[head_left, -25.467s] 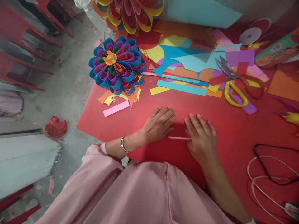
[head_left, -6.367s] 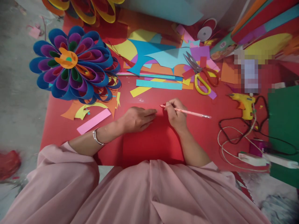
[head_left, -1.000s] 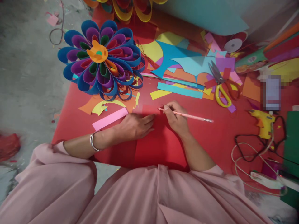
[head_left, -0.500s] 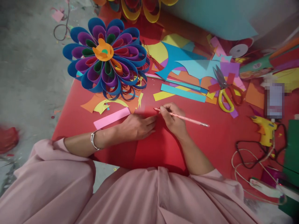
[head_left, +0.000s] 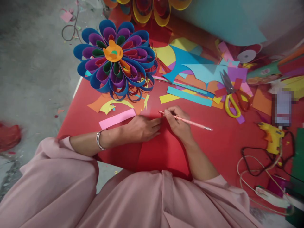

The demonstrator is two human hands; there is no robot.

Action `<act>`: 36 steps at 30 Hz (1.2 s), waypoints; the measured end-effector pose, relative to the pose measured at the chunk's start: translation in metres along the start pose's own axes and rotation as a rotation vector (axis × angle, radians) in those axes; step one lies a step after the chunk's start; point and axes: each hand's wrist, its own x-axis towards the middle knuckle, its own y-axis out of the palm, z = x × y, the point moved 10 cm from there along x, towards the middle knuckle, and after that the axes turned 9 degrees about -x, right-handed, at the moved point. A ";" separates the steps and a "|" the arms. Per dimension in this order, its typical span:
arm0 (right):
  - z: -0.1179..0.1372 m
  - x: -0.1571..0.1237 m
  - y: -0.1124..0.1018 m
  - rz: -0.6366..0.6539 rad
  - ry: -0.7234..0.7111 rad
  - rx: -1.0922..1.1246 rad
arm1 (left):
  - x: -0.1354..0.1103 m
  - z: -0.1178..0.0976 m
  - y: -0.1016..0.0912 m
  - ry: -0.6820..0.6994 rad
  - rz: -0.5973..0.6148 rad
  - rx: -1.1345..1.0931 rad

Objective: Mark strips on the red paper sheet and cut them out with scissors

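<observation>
A pink pencil point(head_left: 194, 123) lies slantwise in my right hand point(head_left: 178, 122), its tip pointing left and its eraser end to the right. The thumb and fingers are closed round it near the tip. Beneath both hands is a sheet of red paper point(head_left: 163, 155), reaching down toward my lap. My left hand point(head_left: 143, 128), with a silver bangle on its wrist, has its fingers together and bent on the upper part of that paper, close to the pencil tip. A pink paper strip point(head_left: 117, 118) rests just beyond my left wrist. The exact fingertip contact is partly hidden.
A layered blue and purple paper flower point(head_left: 114, 60) stands at the back left. Paper scraps point(head_left: 201, 74) and yellow-handled scissors point(head_left: 230, 95) lie behind my right hand. A yellow glue gun point(head_left: 273, 137) with looped cords sits at the right. The red table's left edge borders the floor.
The view has shifted slightly, so the flower, scraps and scissors appear a little farther right and lower. Both hands keep nearly the same pose, with the pencil still in my right hand.
</observation>
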 end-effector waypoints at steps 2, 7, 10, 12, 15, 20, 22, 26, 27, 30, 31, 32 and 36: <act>-0.001 0.000 0.000 0.001 0.004 0.000 | 0.000 -0.001 0.000 0.007 0.001 -0.011; -0.002 0.000 0.001 0.001 0.022 -0.022 | 0.001 -0.002 -0.005 0.028 -0.026 0.016; -0.001 0.000 0.000 0.002 0.028 -0.029 | 0.001 -0.004 -0.008 0.045 -0.048 0.030; -0.001 0.001 0.000 0.009 0.030 -0.033 | 0.001 -0.004 -0.007 0.045 -0.044 0.023; -0.001 0.001 0.000 0.017 0.031 -0.028 | 0.001 -0.001 -0.005 0.016 -0.020 -0.005; -0.002 0.000 0.000 0.010 0.035 -0.015 | 0.000 0.000 -0.003 0.009 -0.014 -0.040; -0.002 0.000 0.001 0.013 0.037 -0.021 | 0.000 0.000 -0.003 0.011 -0.014 -0.038; -0.001 0.000 0.001 0.024 0.028 -0.015 | -0.002 0.003 -0.002 -0.018 -0.012 -0.077; -0.001 0.000 0.001 0.021 0.031 -0.011 | -0.002 0.004 -0.001 -0.025 -0.013 -0.097; -0.002 0.000 0.000 0.015 0.035 -0.009 | -0.003 0.005 -0.001 -0.031 -0.014 -0.136; -0.002 0.000 0.001 0.017 0.032 -0.011 | -0.003 0.005 -0.001 -0.027 -0.008 -0.130; -0.002 0.000 0.001 0.021 0.029 -0.012 | -0.002 0.004 -0.001 -0.022 0.001 -0.113; -0.003 0.000 0.002 0.028 0.039 -0.026 | 0.000 0.002 0.001 -0.011 0.046 -0.026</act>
